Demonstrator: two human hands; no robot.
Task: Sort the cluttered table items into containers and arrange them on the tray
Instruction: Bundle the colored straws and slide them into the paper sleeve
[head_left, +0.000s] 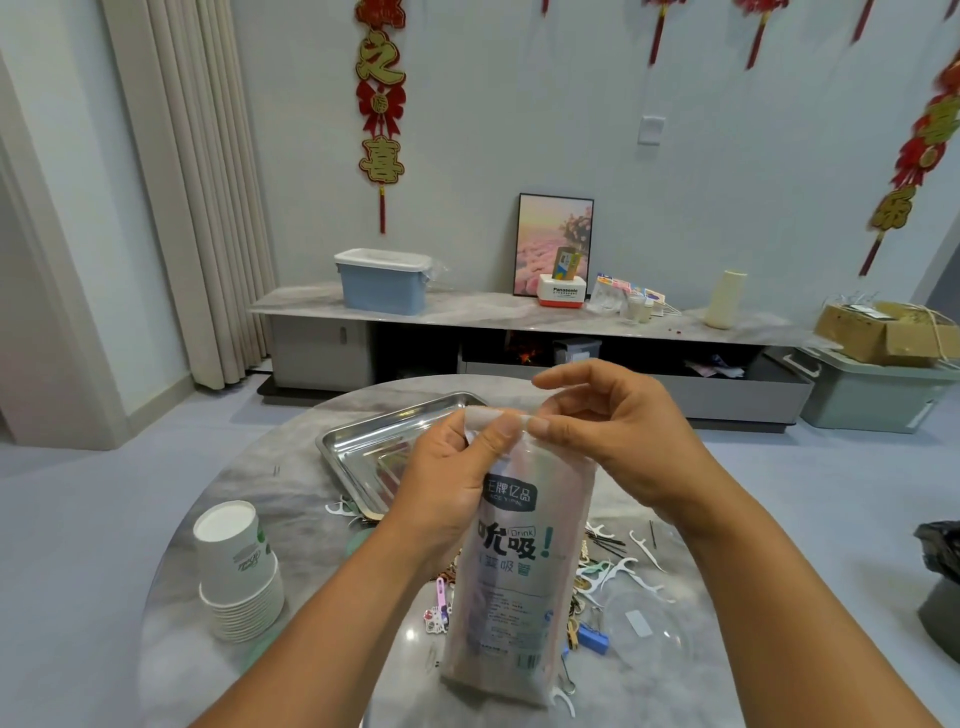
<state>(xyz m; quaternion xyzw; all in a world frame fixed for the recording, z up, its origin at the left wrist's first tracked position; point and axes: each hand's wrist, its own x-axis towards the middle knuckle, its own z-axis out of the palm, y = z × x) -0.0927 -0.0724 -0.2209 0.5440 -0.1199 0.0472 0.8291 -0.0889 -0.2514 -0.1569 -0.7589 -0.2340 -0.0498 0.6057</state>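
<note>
straw bag (511, 571) held upright above the table (171, 623), over scattered floss picks (618, 569) and clips. left hand (457, 467) grips its upper part; right hand (613, 415) fingers (540, 427) pinch the top edge. stacked paper cups (236, 566) left. steel tray (363, 447) beyond.

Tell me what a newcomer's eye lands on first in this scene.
First, the tall printed straw bag held upright at centre frame, its top edge pinched by the left hand and right hand. Next, the shiny metal tray behind the hands and the stack of paper cups on the table's left. Red hanging decorations stand out on the far wall.
</note>
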